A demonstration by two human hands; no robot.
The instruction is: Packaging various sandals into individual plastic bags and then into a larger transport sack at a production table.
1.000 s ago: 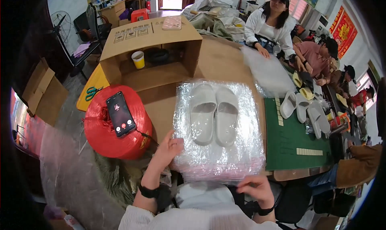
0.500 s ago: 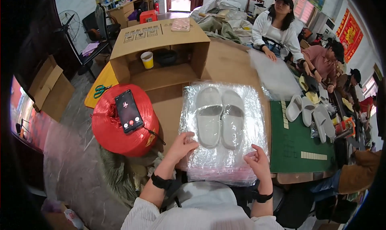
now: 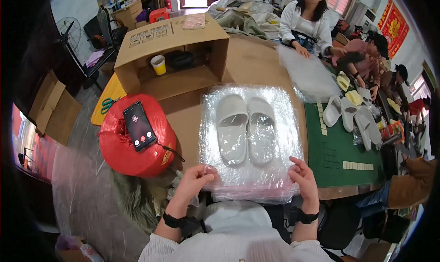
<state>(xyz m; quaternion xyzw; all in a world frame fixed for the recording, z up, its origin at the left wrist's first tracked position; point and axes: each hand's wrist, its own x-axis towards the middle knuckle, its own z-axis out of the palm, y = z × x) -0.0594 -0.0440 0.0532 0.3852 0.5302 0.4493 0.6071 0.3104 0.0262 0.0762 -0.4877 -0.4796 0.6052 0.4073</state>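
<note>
A pair of light grey slide slippers [image 3: 233, 140] lies side by side, toes away from me, under the shiny film of a clear plastic bag [image 3: 284, 124]. Beneath them is a stack of similar clear bags, with pinkish edges [image 3: 247, 193] toward me. My left hand [image 3: 197, 182] is closed at the bag's near left corner, thumb and fingers pinching the film. At the near right side, my right hand [image 3: 303, 179] pinches the film between thumb and fingers, its index finger partly extended. Both hands are apart from the slippers.
A red twine roll [image 3: 110, 145] bearing a phone [image 3: 140, 126] is at left, near green-handled scissors [image 3: 108, 105]. Behind stands an open cardboard box [image 3: 169, 85] with a cup [image 3: 158, 65]. A green mat [image 3: 339, 147] and more slippers [image 3: 349, 115] lie right; several people work beyond.
My left hand has drawn toward me and its fingers have closed at the bag's corner. My right hand has moved outward to the right. The slippers stay put; the view has shifted slightly.
</note>
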